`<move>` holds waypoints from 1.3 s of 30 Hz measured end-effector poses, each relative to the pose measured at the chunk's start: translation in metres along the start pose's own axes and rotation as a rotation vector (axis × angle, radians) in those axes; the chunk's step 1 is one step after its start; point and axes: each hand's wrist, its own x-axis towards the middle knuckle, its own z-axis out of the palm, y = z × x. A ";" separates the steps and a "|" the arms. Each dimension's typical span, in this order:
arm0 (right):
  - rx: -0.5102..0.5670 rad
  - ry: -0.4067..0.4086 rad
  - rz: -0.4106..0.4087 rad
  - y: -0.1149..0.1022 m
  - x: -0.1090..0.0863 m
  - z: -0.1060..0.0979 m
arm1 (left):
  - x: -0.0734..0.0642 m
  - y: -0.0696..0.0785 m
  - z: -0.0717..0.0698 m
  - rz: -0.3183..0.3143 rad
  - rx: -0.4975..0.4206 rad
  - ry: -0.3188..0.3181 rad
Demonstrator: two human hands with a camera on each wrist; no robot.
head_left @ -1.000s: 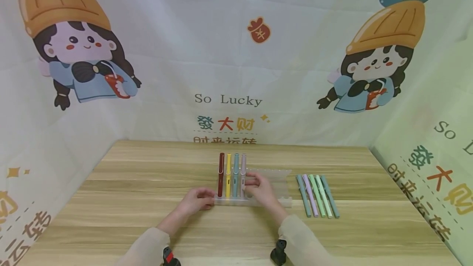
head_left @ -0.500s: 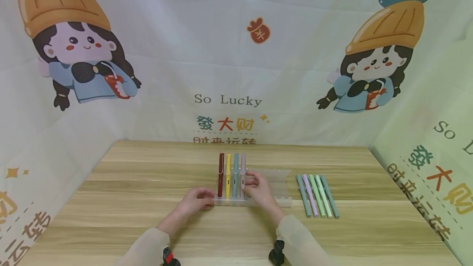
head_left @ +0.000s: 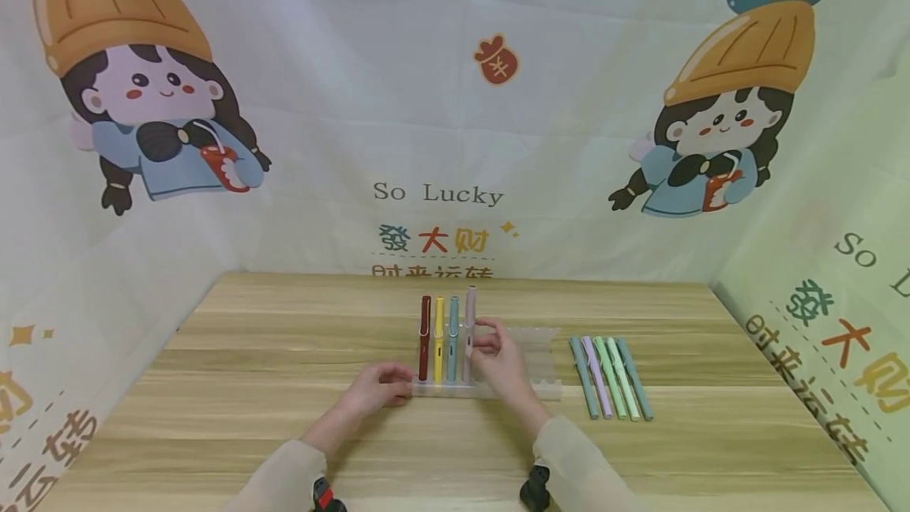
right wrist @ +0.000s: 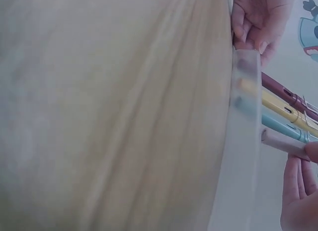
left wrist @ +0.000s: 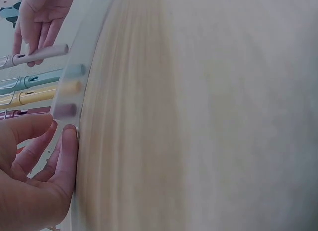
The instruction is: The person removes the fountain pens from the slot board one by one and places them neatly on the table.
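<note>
My right hand [head_left: 503, 362] pinches a pale mauve pen [head_left: 470, 322] between thumb and fingers. Its lower end [right wrist: 271, 136] is out of the front strip of a clear plastic pen stand [head_left: 522, 389], just above it. Left of it, a blue-green pen [head_left: 453, 346], a yellow pen [head_left: 439, 346] and a dark red pen [head_left: 424, 346] stand in the rack, their lower ends behind the frosted strip in the left wrist view. At the rack's left end, my left hand [head_left: 380, 385] grips the corner, thumb [left wrist: 37, 126] and fingertips on either side.
Right of the stand, several capped pens [head_left: 611, 378] in teal, lilac and greens lie side by side on the wooden table [head_left: 249, 362]. A printed cloth [head_left: 320, 101] hangs behind the table and along both sides.
The mauve pen has risen a little in my right hand, its top now above the other pens. My left hand stays at the stand's left end.
</note>
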 end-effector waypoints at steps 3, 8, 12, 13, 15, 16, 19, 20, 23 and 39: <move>0.015 0.019 -0.002 -0.003 0.001 -0.004 | 0.000 0.000 0.000 0.003 0.000 0.001; 0.029 0.023 -0.002 -0.006 0.001 -0.012 | 0.000 0.000 0.000 0.017 0.003 -0.004; 0.015 0.022 -0.004 -0.006 0.000 -0.020 | 0.001 -0.001 -0.001 0.025 0.006 -0.008; 0.009 0.024 -0.002 -0.006 0.000 -0.022 | 0.001 -0.001 -0.001 0.027 0.010 -0.009; 0.003 0.025 -0.004 -0.007 -0.001 -0.026 | 0.001 -0.001 -0.001 0.028 0.011 -0.008; -0.001 0.027 -0.004 -0.007 -0.002 -0.028 | 0.001 -0.001 -0.001 0.027 0.013 -0.007; -0.003 0.026 0.011 -0.017 -0.007 -0.033 | 0.001 -0.001 0.000 0.024 0.016 -0.001; 0.007 0.023 0.013 -0.016 -0.008 -0.035 | 0.001 -0.001 0.000 0.022 0.016 0.000; 0.011 0.024 0.030 -0.014 -0.010 -0.040 | 0.001 -0.002 0.001 0.018 0.014 0.003; -0.102 0.101 0.002 0.003 -0.013 -0.070 | 0.003 -0.003 0.001 0.027 0.010 -0.005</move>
